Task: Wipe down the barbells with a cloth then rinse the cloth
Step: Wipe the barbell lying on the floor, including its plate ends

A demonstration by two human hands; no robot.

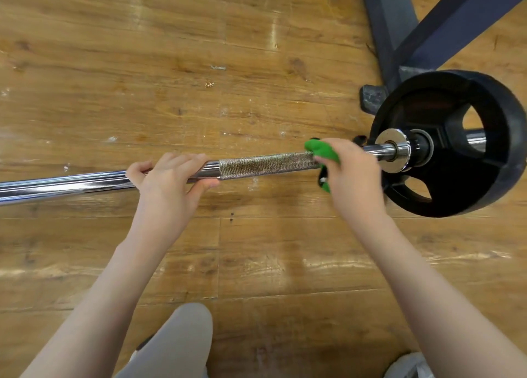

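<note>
A chrome barbell (265,164) runs across the view from the left edge to a black weight plate (467,183) on its right end. My left hand (168,175) grips the smooth shaft just left of the knurled section. My right hand (352,166) holds a green cloth (320,150) wrapped round the bar at the right end of the knurling, close to the collar (395,150). Most of the cloth is hidden under my fingers.
A dark steel rack base (399,35) stands on the wooden floor (171,63) at the upper right, right behind the plate. My knee (182,343) and a shoe (407,366) show at the bottom edge.
</note>
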